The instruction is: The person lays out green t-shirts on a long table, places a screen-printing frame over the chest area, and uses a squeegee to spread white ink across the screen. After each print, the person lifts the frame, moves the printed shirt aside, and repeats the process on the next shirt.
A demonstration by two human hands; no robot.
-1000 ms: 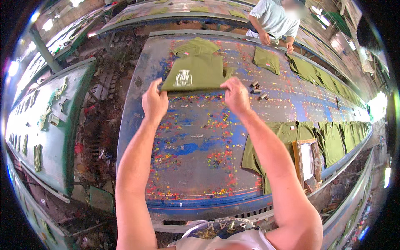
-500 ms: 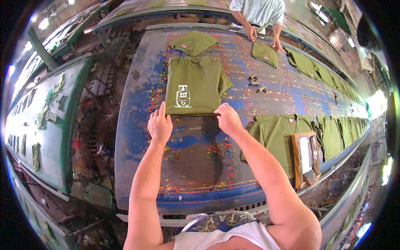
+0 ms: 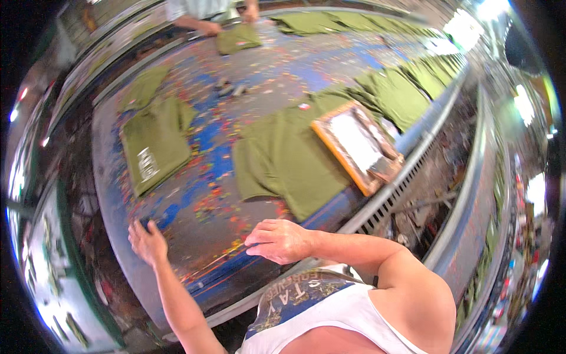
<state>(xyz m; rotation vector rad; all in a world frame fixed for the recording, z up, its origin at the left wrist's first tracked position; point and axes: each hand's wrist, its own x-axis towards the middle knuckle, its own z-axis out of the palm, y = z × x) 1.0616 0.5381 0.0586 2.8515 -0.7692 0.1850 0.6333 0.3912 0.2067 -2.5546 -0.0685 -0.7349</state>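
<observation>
My left hand [image 3: 147, 242] hovers over the table's near left part, fingers stretched out, holding nothing. Closer to my body, my right hand [image 3: 280, 241] is above the near edge with fingers loosely bent and slightly apart; nothing shows in it. Beyond my left hand lies a folded olive-green T-shirt [image 3: 162, 133] with a white print, touched by neither hand. Another folded olive shirt [image 3: 144, 91] lies just behind it. Past my right hand, an olive T-shirt [image 3: 283, 153] is spread flat, with a wood-framed printing screen [image 3: 335, 143] resting on its right part.
The long table [image 3: 112, 177] is spotted with paint. Small dark objects [image 3: 230, 88] lie mid-table. More green shirts [image 3: 392, 94] line the right side. Across the table, a co-worker's hand [image 3: 209, 28] is at a folded green shirt [image 3: 239, 39]. Another table [image 3: 44, 236] stands left.
Both hands have let go of the printed shirt's near edge and drawn back toward me. My view has turned right, bringing the spread shirt and screen nearer the middle.
</observation>
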